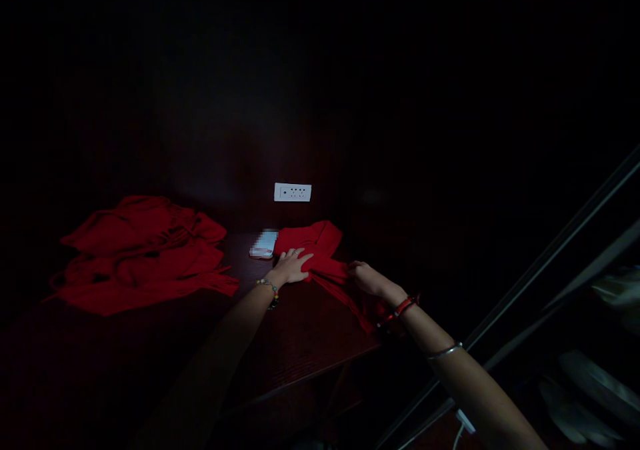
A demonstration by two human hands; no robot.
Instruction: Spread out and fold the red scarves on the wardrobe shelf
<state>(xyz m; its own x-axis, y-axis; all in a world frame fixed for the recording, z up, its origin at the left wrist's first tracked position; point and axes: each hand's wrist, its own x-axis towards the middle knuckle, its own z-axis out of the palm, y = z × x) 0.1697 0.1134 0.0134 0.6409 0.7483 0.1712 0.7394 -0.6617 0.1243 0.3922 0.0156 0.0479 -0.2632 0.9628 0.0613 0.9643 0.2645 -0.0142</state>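
A red scarf (327, 238) with a fringed end lies across the dark wooden tabletop (295, 340), partly folded over itself. My left hand (294, 266) rests on it with the fingers spread, pressing the cloth from above. To the right, my right hand (369, 278) is closed around the scarf's edge, with fringe hanging down below it. Beside the scarf, just behind my left hand, lies a phone (264, 243) with a lit, blurred screen. A heap of red fringed cloth (143, 250) sits on the left of the table.
A white socket panel (293, 193) is set in the dark wall behind the table. The table's front edge (310, 375) runs below my hands. At the lower right are a metal rail (555, 237), a white plug with a cord (465, 421) and dim pale shapes.
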